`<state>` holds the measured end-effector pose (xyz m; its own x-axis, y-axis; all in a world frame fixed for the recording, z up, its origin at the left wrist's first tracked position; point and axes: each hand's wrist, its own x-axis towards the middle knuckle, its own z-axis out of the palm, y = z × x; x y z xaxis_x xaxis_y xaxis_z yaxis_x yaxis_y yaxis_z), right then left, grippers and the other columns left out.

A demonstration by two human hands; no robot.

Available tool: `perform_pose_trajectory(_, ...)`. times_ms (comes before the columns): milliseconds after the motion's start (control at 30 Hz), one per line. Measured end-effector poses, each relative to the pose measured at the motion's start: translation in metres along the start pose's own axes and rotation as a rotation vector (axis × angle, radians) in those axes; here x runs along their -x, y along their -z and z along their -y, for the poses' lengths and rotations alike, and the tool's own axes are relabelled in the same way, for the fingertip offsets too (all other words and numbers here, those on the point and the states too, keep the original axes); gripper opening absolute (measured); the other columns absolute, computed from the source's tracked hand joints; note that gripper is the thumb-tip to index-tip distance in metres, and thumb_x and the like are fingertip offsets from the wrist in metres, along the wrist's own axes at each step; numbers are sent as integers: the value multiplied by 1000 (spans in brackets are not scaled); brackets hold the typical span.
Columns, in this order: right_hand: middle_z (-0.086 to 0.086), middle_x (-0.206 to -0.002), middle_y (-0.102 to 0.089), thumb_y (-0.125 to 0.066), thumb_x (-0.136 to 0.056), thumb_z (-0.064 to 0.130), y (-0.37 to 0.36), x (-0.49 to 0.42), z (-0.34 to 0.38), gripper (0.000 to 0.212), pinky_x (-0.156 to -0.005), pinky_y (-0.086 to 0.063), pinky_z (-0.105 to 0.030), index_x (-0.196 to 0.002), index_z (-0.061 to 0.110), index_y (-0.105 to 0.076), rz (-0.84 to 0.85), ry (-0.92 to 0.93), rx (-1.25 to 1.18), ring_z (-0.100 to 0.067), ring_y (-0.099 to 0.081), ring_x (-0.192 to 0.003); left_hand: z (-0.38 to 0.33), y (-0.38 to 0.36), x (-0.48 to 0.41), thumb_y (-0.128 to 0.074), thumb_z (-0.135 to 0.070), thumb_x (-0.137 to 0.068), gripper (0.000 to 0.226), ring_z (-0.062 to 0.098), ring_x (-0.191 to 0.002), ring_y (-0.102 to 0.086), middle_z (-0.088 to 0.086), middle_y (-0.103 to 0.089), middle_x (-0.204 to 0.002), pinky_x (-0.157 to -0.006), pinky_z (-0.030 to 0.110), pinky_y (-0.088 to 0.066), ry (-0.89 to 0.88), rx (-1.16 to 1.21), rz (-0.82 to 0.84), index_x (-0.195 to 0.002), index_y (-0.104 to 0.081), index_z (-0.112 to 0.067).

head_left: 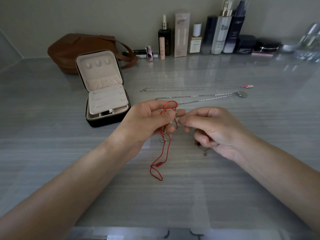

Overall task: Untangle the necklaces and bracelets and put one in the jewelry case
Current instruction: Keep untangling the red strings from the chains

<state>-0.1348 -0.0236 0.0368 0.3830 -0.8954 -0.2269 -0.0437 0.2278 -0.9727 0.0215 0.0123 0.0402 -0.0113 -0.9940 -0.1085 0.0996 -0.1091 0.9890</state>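
My left hand [147, 122] pinches a tangle of a red cord bracelet [159, 160] and a thin chain above the table; the cord's loops stick up over my fingers and hang down to the tabletop. My right hand [213, 129] pinches the same tangle from the right, and a small dark bracelet with charms [201, 148] dangles under its palm. Two silver necklaces lie stretched out behind my hands: one with a red tag [195, 88], one with a round pendant [204, 97]. The jewelry case [105, 94] stands open at the left, lid upright.
A brown leather bag [76, 47] sits behind the case. A row of cosmetic bottles and jars [216, 37] lines the back wall. The grey striped tabletop [173, 196] reaches to the front edge near me.
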Motion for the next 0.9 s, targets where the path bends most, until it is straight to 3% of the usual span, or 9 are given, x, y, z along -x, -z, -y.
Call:
perform_pose_trajectory(100, -2, -53, -56, -65, -79, 4, 3, -1, 2, 7, -32, -13, -9, -75, -1, -64, -28, 3, 23, -6, -31, -27, -2, 4, 0, -56, -4, -86, 19, 7, -51, -57, 1, -74, -89, -57, 16, -50, 3, -3, -5, -103, -61, -10)
perform_pose_trajectory(300, -2, -47, -54, -61, -81, 5, -2, 3, 0, 3, -32, -11, -8, -79, 5, -63, 125, -69, -44, -3, -29, -24, 0, 0, 2, -56, -8, -83, 25, 6, -49, -56, -1, -73, -89, -56, 15, -48, 30, 42, 73, -108, -60, -10)
perform_pose_trajectory(433, -1, -47, -53, -66, -62, 14, -2, 1, 2, 14, -32, -11, -8, -70, 4, -61, 144, -95, -87, -2, -28, -24, -1, -1, 3, -58, -9, -80, 27, 6, -50, -56, 0, -74, -88, -55, 15, -48, -4, 27, 65, -106, -60, -11)
perform_pose_trajectory(567, -5, -48, -55, -68, -56, 18, -1, 4, 4, 11, -33, -13, -7, -61, 8, -67, 81, -35, -59, -6, -29, -24, -3, 5, 4, -58, -6, -83, 22, 7, -49, -55, -1, -74, -89, -55, 15, -48, -23, -44, 29, -104, -62, -12)
perform_pose_trajectory(667, -5, -47, -55, -70, -63, 12, 1, 5, 6, 5, -33, -13, -8, -62, 7, -68, 37, 5, -33, -7, -30, -24, -4, 7, 3, -59, -3, -85, 19, 7, -49, -55, -1, -74, -86, -55, 16, -48, -28, -98, 5, -101, -63, -13)
perform_pose_trajectory(767, -3, -46, -53, -65, -77, 2, 1, 4, 5, 13, -33, -14, -8, -65, 6, -66, 16, 12, -6, -7, -31, -24, -5, 6, 4, -60, -1, -85, 19, 8, -48, -56, -1, -74, -81, -55, 17, -50, -38, -140, 1, -98, -63, -14)
perform_pose_trajectory(900, -2, -45, -50, -63, -79, -2, -1, 4, 5, 15, -34, -14, -8, -66, 4, -63, 4, 16, 16, -7, -31, -25, -4, 5, 4, -58, 3, -86, 20, 7, -48, -56, -2, -74, -77, -52, 18, -49, -65, -143, -27, -100, -62, -10)
